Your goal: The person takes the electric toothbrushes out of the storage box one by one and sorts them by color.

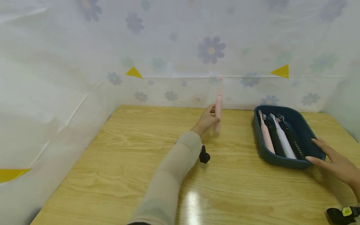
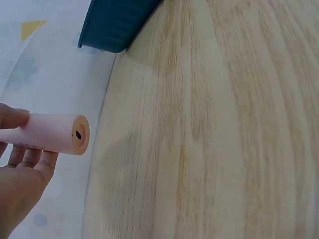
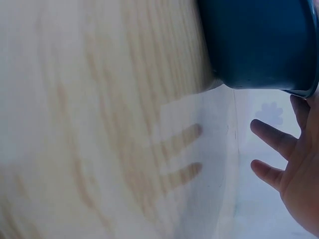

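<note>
A pink electric toothbrush [image 1: 218,107] stands nearly upright in my left hand [image 1: 206,120], gripped around its handle near the back of the table. In the left wrist view the thumb and fingers hold the handle [image 2: 52,132], with its round base facing the camera. My right hand [image 1: 336,162] rests on the near right corner of a dark blue bin [image 1: 260,147], thumb and a finger over the rim. Seen from the right wrist, two of its fingers stretch out straight, apart from the bin wall [image 3: 264,45]. Inside lie several electric toothbrushes, including a pink one [image 1: 266,134] and a white one [image 1: 284,140].
The wooden table [image 1: 126,156] meets a flower-patterned white sheet [image 1: 171,53] at its back edge. Yellow tape pieces [image 1: 281,72] stick to the sheet. A black wrist device [image 1: 204,155] sits by the left sleeve.
</note>
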Demonstrator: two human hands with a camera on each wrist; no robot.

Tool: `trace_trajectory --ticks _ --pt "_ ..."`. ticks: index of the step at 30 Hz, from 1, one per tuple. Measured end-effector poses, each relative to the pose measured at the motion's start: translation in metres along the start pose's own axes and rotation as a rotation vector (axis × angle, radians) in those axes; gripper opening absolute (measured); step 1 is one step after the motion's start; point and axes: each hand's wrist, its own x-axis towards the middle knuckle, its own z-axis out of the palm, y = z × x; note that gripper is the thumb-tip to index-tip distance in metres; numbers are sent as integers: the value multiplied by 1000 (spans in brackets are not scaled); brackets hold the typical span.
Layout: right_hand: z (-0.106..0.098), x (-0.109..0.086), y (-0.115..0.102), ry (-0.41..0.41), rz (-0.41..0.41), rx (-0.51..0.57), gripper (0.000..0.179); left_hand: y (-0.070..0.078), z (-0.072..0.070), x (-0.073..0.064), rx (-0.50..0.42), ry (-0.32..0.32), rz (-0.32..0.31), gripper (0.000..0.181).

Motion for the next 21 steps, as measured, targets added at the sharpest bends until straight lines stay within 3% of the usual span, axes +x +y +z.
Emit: trace_trajectory --ticks 11,21 --pt "-2 -1 -6 -15 -4 27 77 -3 1 7 40 3 34 62" --pt "0 -1 0 -9 -10 46 78 -16 6 14 84 70 108 56"
